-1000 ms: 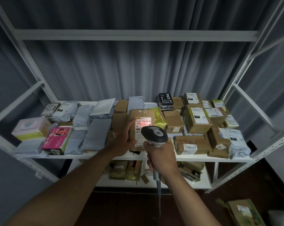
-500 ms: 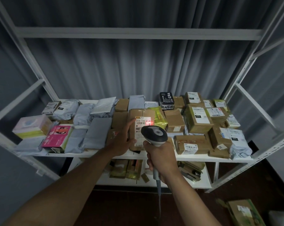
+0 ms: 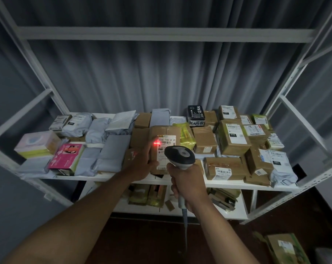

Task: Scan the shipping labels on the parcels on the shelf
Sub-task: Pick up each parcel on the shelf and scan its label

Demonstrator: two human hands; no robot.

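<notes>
Shelf (image 3: 180, 182) crowded; hands (image 3: 142, 164) hold parcel (image 3: 162, 132), scanner (image 3: 180, 155).

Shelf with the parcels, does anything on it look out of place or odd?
One thing: the red scan line sits at the label's left edge, partly off the barcode, on the box the left hand holds. Parcels lie jumbled, none visibly damaged.
</notes>
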